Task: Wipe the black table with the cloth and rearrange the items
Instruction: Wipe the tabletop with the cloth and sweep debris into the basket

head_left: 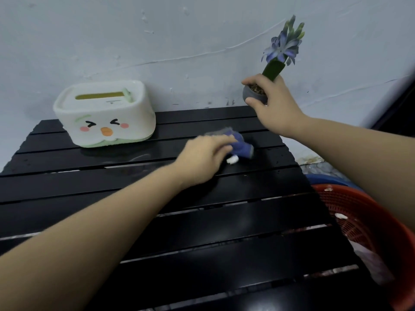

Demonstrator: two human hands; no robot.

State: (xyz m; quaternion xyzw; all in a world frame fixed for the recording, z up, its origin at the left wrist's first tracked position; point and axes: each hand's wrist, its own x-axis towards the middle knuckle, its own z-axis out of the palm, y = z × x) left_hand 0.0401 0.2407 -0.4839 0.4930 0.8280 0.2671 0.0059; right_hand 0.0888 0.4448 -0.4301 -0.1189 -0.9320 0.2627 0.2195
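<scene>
1. One black slatted table [224, 221] stands against a pale wall [202, 41]; its far edge meets the wall.
2. One cloth [241, 148] — blue-purple with a grey part and a small white tag — lies on the tabletop toward the far right corner, a little in from the right edge. It is blurred.
3. The left hand [202, 158] rests on the cloth's near left side, fingers laid over it and pressing it onto the slats; whether they curl round the fabric I cannot tell, as the hand is blurred too.
4. One small grey pot [254, 95] with a purple-blue flower [283, 48] is held clear of the tabletop, above the far right corner, and tilts to the right.
5. The right hand [271, 104] grasps this pot — thumb on the near wall, fingers curled over the rim.
6. One white and green tissue box [105, 117] with a cartoon face stands near the far left corner of the tabletop, close to the wall, well apart from the cloth.
7. One red mesh basket [368, 221] sits off the table, beside its right edge, with something pale inside.
</scene>
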